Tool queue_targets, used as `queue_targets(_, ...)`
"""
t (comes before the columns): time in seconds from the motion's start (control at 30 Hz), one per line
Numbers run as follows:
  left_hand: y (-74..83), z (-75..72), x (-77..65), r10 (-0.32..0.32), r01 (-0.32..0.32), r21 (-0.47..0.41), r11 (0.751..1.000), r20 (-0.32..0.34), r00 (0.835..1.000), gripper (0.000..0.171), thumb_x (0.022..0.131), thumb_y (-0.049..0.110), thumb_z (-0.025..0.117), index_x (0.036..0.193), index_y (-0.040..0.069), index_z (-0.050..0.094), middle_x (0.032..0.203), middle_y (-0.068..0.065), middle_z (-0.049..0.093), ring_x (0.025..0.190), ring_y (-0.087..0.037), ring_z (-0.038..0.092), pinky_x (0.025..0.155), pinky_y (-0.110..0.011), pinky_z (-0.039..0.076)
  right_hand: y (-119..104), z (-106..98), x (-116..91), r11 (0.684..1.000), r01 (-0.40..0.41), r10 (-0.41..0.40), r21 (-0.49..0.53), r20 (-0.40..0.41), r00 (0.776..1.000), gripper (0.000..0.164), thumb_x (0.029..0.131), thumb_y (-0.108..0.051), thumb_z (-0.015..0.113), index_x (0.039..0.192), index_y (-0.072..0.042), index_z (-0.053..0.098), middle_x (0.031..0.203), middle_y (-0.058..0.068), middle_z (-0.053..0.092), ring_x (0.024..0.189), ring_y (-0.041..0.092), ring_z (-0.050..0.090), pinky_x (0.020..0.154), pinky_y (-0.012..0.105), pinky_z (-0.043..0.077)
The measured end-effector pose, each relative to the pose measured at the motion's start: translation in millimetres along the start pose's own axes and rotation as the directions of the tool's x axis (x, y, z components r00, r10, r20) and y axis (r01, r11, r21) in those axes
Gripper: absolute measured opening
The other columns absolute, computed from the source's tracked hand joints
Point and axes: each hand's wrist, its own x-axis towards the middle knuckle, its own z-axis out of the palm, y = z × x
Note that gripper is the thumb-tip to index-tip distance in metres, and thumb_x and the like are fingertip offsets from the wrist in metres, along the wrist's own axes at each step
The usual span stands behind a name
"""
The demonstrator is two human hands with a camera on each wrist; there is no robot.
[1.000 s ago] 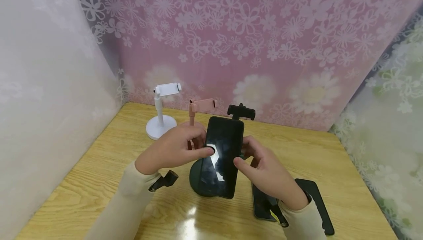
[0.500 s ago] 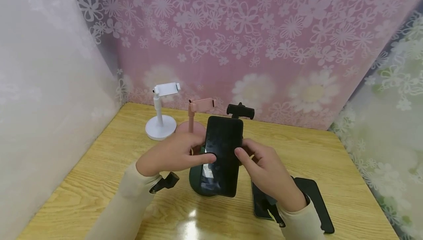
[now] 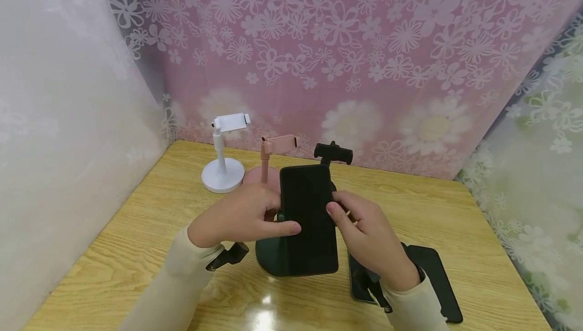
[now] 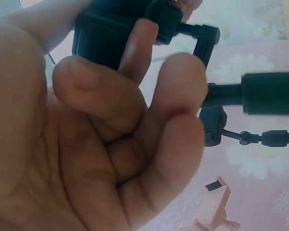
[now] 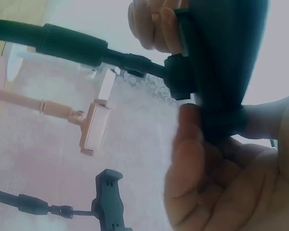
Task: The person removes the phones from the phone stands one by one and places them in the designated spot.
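A black phone [image 3: 311,194] faces up in the middle of the head view. Behind it stands a dark green phone stand [image 3: 269,259], its base partly covered by the phone. My left hand [image 3: 243,217] has its thumb on the phone's left edge and its fingers curled behind. At the right edge, my right hand [image 3: 371,237] pinches the phone and holder between thumb and fingers. From the right wrist view, the stand's ribbed arm [image 5: 74,44] runs to the holder [image 5: 224,120] at the phone's back. How firmly the clamp grips is hidden.
Across the back of the wooden table [image 3: 136,250] stand a white phone stand [image 3: 221,176], a pink one [image 3: 281,143] and a black one [image 3: 333,153]. Two dark phones, one nearer [image 3: 357,285] and one farther right [image 3: 432,273], lie by my right forearm.
The phone has turned slightly, its top moving left and its bottom right, and the screen's bright reflection is gone. My left thumb has slid lower; my right thumb has moved up a little.
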Motion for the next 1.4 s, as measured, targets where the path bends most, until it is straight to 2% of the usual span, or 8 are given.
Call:
queue_targets(0.2,-0.6,0.2,-0.5,0.041,-0.041,-0.039,0.998,0.013,0.999,0.061,0.093,0.055,0.073,0.051,0.021,0.045,0.048,0.017,0.033,0.041,-0.002,0.032,0.043,-0.020,0.025,-0.3,1.8,-0.7,0.999,0.037,-0.037,0.019,-0.024,0.999,0.022,0.107,-0.013,0.057,0.086,-0.019,0.056,0.069,-0.012,0.043,0.059,0.006,0.044,0.055,0.027,0.041)
queue_targets(0.4,-2.8,0.4,-0.1,0.055,-0.054,-0.063,0.997,0.016,0.998,0.061,0.092,0.053,0.074,0.051,0.021,0.044,0.048,0.016,0.032,0.040,-0.003,0.030,0.043,-0.021,0.024,5.1,2.9,-0.3,0.993,0.061,-0.056,-0.096,0.050,0.997,0.033,0.108,-0.015,0.054,0.077,-0.020,0.046,0.062,-0.014,0.033,0.050,0.001,0.029,0.048,0.022,0.032)
queue_targets(0.5,-3.4,1.6,1.3,0.068,-0.067,-0.063,0.996,0.012,0.998,0.060,0.093,0.052,0.074,0.051,0.022,0.044,0.048,0.017,0.033,0.040,-0.002,0.031,0.042,-0.020,0.025,6.3,-0.3,-1.4,0.991,0.043,-0.029,-0.128,0.111,0.993,0.030,0.110,-0.019,0.049,0.080,-0.019,0.049,0.061,-0.014,0.032,0.051,0.001,0.029,0.051,0.023,0.035)
queue_targets(0.6,-4.7,3.2,2.7,0.102,-0.102,-0.057,0.993,-0.003,0.995,0.059,0.093,0.048,0.075,0.051,0.022,0.043,0.048,0.017,0.032,0.040,-0.001,0.031,0.042,-0.020,0.025,5.1,-5.6,-4.2,0.988,0.000,0.030,-0.153,0.192,0.981,0.028,0.113,-0.025,0.043,0.111,-0.011,0.067,0.060,-0.014,0.033,0.052,0.002,0.031,0.060,0.025,0.042)
queue_targets(0.7,-6.3,4.9,3.9,0.130,-0.131,-0.057,0.990,-0.022,0.991,0.058,0.093,0.044,0.075,0.051,0.022,0.042,0.048,0.018,0.032,0.040,0.001,0.029,0.042,-0.019,0.023,3.0,-9.8,-7.3,0.981,-0.031,0.080,-0.190,0.257,0.963,0.044,0.115,-0.030,0.037,0.148,-0.007,0.053,0.060,-0.016,0.038,0.056,0.002,0.044,0.070,0.028,0.049)
queue_targets(0.77,-6.9,5.8,4.3,0.140,-0.142,-0.057,0.988,-0.035,0.989,0.058,0.093,0.042,0.075,0.050,0.022,0.041,0.048,0.018,0.030,0.040,0.002,0.028,0.042,-0.019,0.022,2.0,-11.0,-7.8,0.978,-0.039,0.099,-0.204,0.295,0.950,0.047,0.115,-0.032,0.035,0.156,-0.010,0.042,0.062,-0.016,0.041,0.057,0.001,0.048,0.071,0.028,0.050)
queue_targets(1.03,-9.0,5.4,4.7,0.197,-0.200,-0.035,0.979,-0.076,0.977,0.056,0.092,0.036,0.077,0.053,0.021,0.040,0.050,0.019,0.031,0.043,0.004,0.030,0.043,-0.018,0.025,-3.4,-10.5,-6.2,0.971,-0.059,0.151,-0.232,0.399,0.904,0.040,0.115,-0.039,0.032,0.145,-0.014,0.039,0.066,-0.015,0.047,0.053,0.002,0.043,0.066,0.026,0.044)
queue_targets(1.4,-4.5,-1.7,1.4,0.185,-0.185,-0.001,0.983,0.010,0.983,0.056,0.090,0.042,0.081,0.057,0.019,0.042,0.052,0.016,0.033,0.046,0.003,0.032,0.046,-0.018,0.029,-9.2,-10.4,-7.3,0.935,-0.002,0.141,-0.354,0.368,0.919,0.041,0.112,-0.046,0.038,0.132,-0.012,0.053,0.072,-0.016,0.051,0.066,0.000,0.055,0.070,0.031,0.050)
